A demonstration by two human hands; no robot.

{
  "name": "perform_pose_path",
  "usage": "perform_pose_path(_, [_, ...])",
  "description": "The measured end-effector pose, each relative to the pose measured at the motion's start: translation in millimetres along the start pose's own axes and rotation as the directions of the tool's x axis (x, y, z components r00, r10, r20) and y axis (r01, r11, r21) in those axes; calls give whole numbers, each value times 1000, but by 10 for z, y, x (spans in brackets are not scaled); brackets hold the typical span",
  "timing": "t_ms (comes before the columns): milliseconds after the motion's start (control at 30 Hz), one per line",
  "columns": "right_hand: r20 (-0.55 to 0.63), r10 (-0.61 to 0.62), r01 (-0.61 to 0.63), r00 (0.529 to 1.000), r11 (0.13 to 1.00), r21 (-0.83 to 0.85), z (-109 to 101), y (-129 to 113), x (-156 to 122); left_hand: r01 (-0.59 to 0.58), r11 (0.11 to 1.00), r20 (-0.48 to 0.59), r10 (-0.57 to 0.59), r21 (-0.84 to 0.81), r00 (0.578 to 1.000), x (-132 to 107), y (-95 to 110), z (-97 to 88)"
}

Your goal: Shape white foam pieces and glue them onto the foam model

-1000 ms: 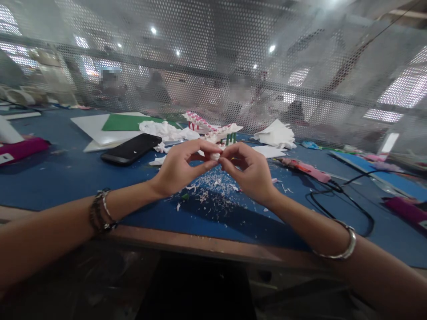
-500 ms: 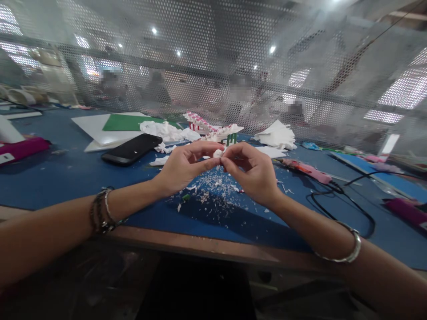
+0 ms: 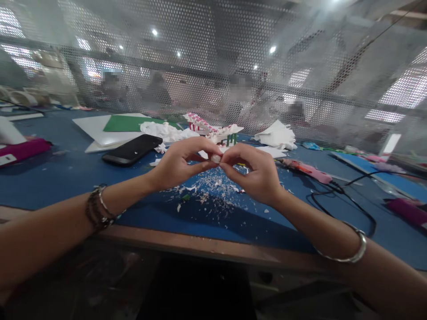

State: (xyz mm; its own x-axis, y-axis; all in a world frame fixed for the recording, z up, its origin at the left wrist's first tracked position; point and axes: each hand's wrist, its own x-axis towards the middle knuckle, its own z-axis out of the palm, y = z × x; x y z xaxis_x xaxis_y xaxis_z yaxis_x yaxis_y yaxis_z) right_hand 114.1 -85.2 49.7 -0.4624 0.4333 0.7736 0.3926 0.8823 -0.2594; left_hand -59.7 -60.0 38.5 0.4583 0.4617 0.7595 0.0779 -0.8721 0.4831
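Observation:
A small white rounded piece (image 3: 216, 158), its material too small to tell, sits pinched between the fingertips of both hands. My left hand (image 3: 182, 162) is closed on its left side, thumb below and fingers above. From the right, my right hand (image 3: 255, 171) pinches it with thumb and forefinger. Beneath the hands, white shreds (image 3: 213, 195) and a small green scrap (image 3: 186, 197) are scattered over the blue tabletop (image 3: 147, 218). Just behind stands a small model (image 3: 230, 131) with a white and pink top on red and green posts, partly covered by my hands.
A black phone (image 3: 132, 150) lies left of my hands, before white and green sheets (image 3: 125, 123) and crumpled white tissue (image 3: 165, 131). Folded white paper (image 3: 276, 134) is behind right. A pink glue gun (image 3: 308, 171) with a black cord lies right. A perforated metal screen (image 3: 200, 53) rises behind.
Both hands have shifted slightly, and the white piece between the fingertips has turned and sits a little lower and further left. Everything on the table has stayed in place.

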Motion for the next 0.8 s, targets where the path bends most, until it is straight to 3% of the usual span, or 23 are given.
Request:
perform_pose_path(300, [95,-268,282,959,939,-195,-71,19,32,-79,991,-39,84,110,996,-18,-33,38])
perform_pose_path(367, [90,-188,202,978,963,-181,-178,38,54,-128,976,-41,137,178,990,-18,-42,33])
perform_pose_path(433, [75,-14,29,997,978,-205,-358,89,84,-182,953,-19,192,241,981,-22,-51,25])
perform_pose_path(500, [46,166,-137,985,916,-376,-588,176,105,-226,930,17,231,291,973,-30,-59,18])
perform_pose_path(533, [44,257,-200,965,837,-510,-708,228,103,-249,915,41,249,317,968,-35,-61,17])
perform_pose_path(567, [38,372,-257,928,709,-657,-824,281,90,-271,899,65,265,344,962,-40,-63,16])
perform_pose_path(600, [13,509,-302,861,531,-792,-933,331,65,-295,881,90,282,371,955,-44,-63,18])
perform_pose_path(667, [-57,768,-311,638,189,-931,-1122,417,-22,-338,843,142,307,418,941,-50,-67,26])
perform_pose_path(700, [-108,841,-312,530,76,-947,-1204,450,-78,-351,828,166,310,436,936,-52,-71,34])
perform_pose_path(767, [-181,892,-336,415,-35,-941,-1356,501,-198,-353,814,196,294,461,935,-53,-85,51])
perform_pose_path(800, [-232,918,-370,321,-104,-923,-1429,525,-254,-348,812,205,283,468,937,-54,-94,61])
